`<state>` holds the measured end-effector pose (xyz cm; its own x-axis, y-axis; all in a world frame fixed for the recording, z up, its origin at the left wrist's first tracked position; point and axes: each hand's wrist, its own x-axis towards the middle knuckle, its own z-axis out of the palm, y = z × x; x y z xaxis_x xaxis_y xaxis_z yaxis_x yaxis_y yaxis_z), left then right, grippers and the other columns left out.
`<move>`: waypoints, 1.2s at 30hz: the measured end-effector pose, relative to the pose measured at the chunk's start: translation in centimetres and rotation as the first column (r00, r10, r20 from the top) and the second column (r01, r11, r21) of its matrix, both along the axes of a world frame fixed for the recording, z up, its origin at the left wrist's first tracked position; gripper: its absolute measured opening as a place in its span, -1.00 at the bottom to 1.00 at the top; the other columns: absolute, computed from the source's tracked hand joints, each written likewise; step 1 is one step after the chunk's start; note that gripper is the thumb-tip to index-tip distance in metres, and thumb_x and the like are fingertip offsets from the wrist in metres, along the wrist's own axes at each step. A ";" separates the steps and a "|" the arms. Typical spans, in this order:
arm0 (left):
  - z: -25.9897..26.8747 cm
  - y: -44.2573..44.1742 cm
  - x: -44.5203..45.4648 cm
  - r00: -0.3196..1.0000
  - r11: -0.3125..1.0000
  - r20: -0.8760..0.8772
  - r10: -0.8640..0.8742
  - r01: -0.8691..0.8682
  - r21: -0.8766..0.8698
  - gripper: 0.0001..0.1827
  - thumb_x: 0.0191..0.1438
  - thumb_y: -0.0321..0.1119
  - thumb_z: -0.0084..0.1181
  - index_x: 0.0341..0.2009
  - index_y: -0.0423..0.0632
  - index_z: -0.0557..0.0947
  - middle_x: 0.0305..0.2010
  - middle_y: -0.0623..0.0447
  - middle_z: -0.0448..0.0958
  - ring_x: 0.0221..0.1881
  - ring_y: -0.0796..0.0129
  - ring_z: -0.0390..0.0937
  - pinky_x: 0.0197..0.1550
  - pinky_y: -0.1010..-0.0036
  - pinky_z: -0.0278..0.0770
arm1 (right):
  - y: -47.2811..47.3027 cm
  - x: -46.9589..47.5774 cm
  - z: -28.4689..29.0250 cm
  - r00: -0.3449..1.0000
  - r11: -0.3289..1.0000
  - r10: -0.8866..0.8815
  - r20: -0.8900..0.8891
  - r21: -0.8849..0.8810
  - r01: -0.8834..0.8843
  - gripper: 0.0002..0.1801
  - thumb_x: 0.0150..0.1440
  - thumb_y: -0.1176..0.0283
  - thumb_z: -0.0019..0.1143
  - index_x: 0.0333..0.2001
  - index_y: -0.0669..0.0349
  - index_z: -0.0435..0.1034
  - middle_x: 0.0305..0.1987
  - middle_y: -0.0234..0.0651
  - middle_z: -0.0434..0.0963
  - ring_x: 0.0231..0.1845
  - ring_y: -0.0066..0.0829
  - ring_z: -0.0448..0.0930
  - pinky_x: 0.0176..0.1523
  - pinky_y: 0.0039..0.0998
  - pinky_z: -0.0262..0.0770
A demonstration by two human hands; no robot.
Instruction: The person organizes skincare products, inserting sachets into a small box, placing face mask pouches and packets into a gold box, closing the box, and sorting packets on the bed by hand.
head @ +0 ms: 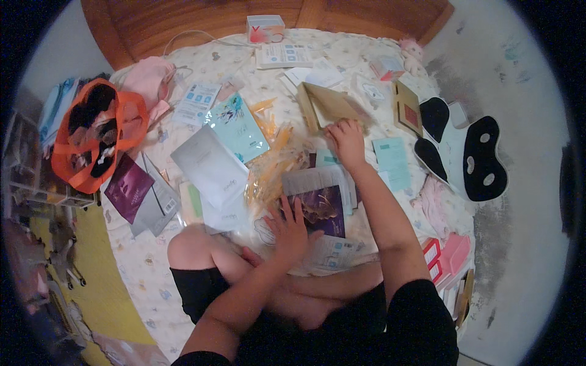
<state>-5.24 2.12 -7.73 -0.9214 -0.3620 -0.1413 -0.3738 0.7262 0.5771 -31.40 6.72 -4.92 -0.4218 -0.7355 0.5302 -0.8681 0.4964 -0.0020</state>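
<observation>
My right hand [346, 139] is at the near edge of a tilted gold-brown box [334, 103], its fingers curled against that edge. Whether they grip it cannot be told. My left hand [293, 231] has its fingers spread beside a purple sachet [327, 215], which lies over a grey-white printed packet [302, 180]. Yellow plastic-wrapped strips [270, 176] lie beyond the left hand. To their left are silver-white sachets [210, 160] and a turquoise sachet [238, 128]. Pale turquoise papers [392, 162] lie right of my right forearm.
An orange bag [132, 110] with mixed things stands at the left, near a maroon sachet [129, 187]. Black-and-white face-shaped items [485, 158] and a second gold-brown box [406, 110] are at the right. A clear-sided box [265, 29] stands by the wooden headboard [206, 18]. Pink trays [455, 254] lie lower right.
</observation>
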 end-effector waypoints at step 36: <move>9.5 -15.7 0.8 0.313 0.466 -0.406 0.859 -0.145 0.873 -0.49 0.15 0.00 -0.15 -0.31 -0.32 0.46 -0.40 0.03 0.42 -0.37 0.41 0.34 -0.35 0.48 0.31 | 14.6 27.0 5.9 0.897 0.973 -0.089 0.434 -0.155 0.172 -0.58 -0.15 0.51 0.13 -0.12 0.13 0.38 -0.07 -0.15 0.33 0.00 -0.18 0.33 0.09 -0.23 0.24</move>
